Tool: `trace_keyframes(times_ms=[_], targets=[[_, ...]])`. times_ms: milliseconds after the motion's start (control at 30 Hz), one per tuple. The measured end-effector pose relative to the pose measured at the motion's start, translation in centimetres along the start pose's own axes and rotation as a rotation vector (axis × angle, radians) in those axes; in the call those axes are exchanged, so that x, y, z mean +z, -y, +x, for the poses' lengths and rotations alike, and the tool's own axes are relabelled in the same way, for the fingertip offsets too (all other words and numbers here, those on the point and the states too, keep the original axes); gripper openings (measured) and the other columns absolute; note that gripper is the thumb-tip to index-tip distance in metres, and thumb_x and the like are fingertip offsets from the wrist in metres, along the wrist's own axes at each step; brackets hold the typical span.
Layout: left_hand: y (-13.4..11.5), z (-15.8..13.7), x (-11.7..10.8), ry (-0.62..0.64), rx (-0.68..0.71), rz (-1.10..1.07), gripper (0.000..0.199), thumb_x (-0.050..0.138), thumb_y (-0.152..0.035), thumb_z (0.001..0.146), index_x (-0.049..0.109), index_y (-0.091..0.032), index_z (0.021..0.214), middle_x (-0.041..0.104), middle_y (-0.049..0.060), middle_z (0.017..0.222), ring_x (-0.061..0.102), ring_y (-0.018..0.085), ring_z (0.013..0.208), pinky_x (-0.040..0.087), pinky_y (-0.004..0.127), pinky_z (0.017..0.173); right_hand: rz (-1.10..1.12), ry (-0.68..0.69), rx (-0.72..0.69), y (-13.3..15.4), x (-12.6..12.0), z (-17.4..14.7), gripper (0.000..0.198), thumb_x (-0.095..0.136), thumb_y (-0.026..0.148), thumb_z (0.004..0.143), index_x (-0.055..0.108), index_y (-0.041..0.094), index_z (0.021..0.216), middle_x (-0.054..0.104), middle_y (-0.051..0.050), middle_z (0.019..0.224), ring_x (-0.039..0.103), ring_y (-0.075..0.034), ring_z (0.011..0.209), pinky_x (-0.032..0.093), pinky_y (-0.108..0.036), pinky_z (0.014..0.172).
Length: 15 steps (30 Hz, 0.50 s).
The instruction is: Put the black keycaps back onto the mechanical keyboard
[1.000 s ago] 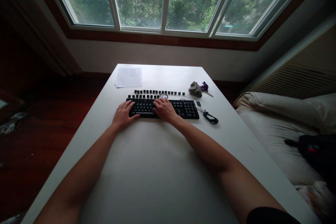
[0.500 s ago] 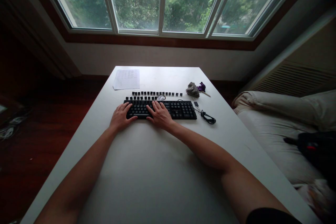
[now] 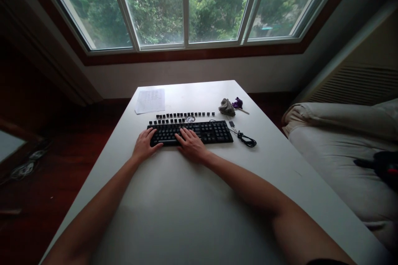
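Note:
A black keyboard (image 3: 214, 131) lies flat across the white table. My left hand (image 3: 145, 143) rests on its left end, fingers apart, with the thumb along the front edge. My right hand (image 3: 190, 143) lies over the middle keys, its fingers spread. Neither hand grips anything. Behind the keyboard stand two rows of loose black keycaps (image 3: 199, 114), the nearer row shorter. At the end of that nearer row is a small pale, ring-like item (image 3: 190, 119), whose kind I cannot make out.
Right of the keyboard lies a coiled black cable (image 3: 247, 140) with a plug (image 3: 231, 124). Beyond it are a crumpled grey cloth (image 3: 226, 107) and a purple item (image 3: 238, 102) with a stick. A printed paper sheet (image 3: 150, 100) is at the back left of the table (image 3: 183, 211).
The view has tilted slightly. My right hand has drawn back a little toward the keyboard's front edge; my left hand stays at the left end.

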<state>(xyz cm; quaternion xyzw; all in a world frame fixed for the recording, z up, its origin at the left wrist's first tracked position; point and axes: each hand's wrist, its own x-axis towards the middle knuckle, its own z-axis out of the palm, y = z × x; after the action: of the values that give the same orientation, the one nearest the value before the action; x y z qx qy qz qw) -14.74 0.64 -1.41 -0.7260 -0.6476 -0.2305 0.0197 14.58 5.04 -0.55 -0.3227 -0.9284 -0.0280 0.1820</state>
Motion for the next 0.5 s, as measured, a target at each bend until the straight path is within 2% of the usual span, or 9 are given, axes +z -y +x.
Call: trace_keyframes(times_ms=[133,200,367,433,500], targets=[[-0.9,1.1,-0.4,-0.007,0.015,-0.020,0.062,0.060,-0.061,0.091,0.057,-0.024,0.140,0.054,0.011,0.148,0.042,0.034,0.142,0.032,0.054,0.122,0.025,0.025,-0.016,-0.4,-0.6,-1.2,0.062,0.061,0.041,0.096,0.048,0.017,0.151,0.038,-0.020,0.161,0.035,-0.035,0.149,0.030,-0.050,0.120],[-1.9,2.4,-0.5,-0.002,0.070,-0.052,0.054,0.059,-0.057,0.092,0.062,-0.024,0.135,0.056,0.009,0.146,0.044,0.032,0.140,0.033,0.052,0.121,0.024,0.032,0.016,-0.2,-0.6,-1.3,0.063,0.062,0.042,0.095,0.048,0.016,0.151,0.038,-0.020,0.161,0.034,-0.035,0.150,0.029,-0.051,0.120],[-5.3,7.7,0.4,0.024,0.203,-0.133,0.035,0.061,-0.044,0.094,0.070,-0.024,0.121,0.062,0.008,0.137,0.052,0.028,0.131,0.040,0.047,0.116,-0.005,0.013,0.072,0.8,-0.7,-1.2,0.064,0.061,0.043,0.095,0.048,0.010,0.149,0.037,-0.024,0.160,0.029,-0.037,0.149,0.027,-0.054,0.118],[-6.7,10.2,1.2,0.030,0.245,-0.131,0.029,0.060,-0.038,0.094,0.072,-0.024,0.117,0.066,0.007,0.130,0.055,0.026,0.125,0.041,0.044,0.113,-0.013,-0.011,0.078,1.0,-1.0,-1.3,0.058,0.060,0.040,0.096,0.050,0.012,0.146,0.043,-0.023,0.155,0.035,-0.037,0.143,0.031,-0.052,0.114],[-8.0,12.6,2.0,0.053,0.281,-0.103,0.027,0.061,-0.034,0.093,0.073,-0.024,0.115,0.069,0.006,0.124,0.056,0.026,0.122,0.042,0.043,0.111,-0.010,-0.013,0.087,1.0,-1.3,-1.3,0.049,0.059,0.036,0.096,0.055,0.014,0.140,0.054,-0.022,0.141,0.045,-0.035,0.131,0.037,-0.050,0.108]])
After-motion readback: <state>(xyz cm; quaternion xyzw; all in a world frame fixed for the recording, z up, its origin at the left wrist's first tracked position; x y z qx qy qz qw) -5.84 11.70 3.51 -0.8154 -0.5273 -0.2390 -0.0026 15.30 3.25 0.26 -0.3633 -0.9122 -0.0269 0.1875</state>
